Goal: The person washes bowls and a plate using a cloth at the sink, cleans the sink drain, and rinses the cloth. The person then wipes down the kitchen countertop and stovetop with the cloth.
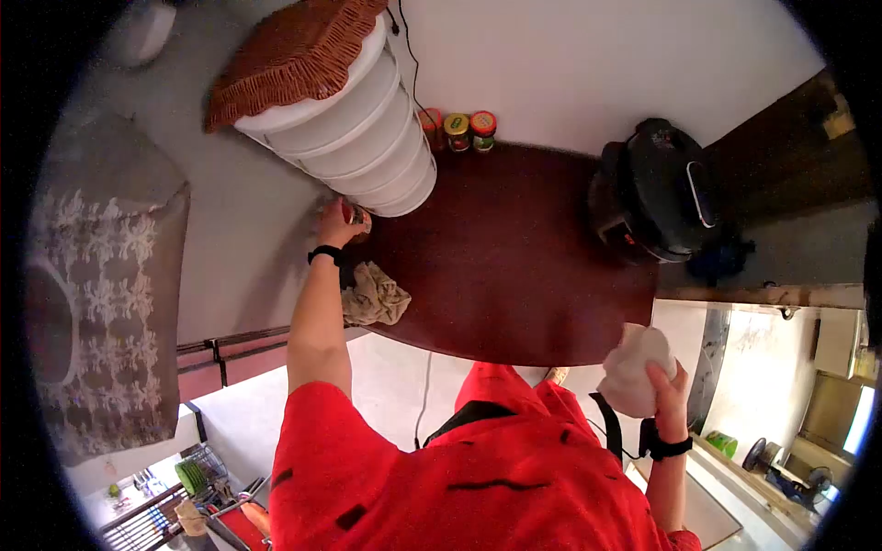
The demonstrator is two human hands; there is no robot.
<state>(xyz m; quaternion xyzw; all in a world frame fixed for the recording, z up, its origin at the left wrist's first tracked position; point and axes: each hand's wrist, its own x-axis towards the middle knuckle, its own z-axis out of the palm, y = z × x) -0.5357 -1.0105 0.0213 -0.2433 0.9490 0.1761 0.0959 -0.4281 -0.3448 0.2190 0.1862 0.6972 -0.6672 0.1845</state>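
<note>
At the left edge of the dark red table (514, 248), my left hand (338, 223) is closed around a small jar (356, 219) with a reddish part, beside the base of the white tiered container (358, 138). A crumpled beige cloth (377, 294) lies on the table just below my left forearm. My right hand (671, 395) grips a bunched white cloth (637, 372) in front of the table's right corner. The far side of the left hand's jar is hidden by the fingers.
Small lidded jars (457, 130) stand along the wall at the back. A black rice cooker (652, 193) sits at the table's right end. A brown woven cover (294, 60) tops the tiered container. A patterned cloth (110, 303) hangs at the far left.
</note>
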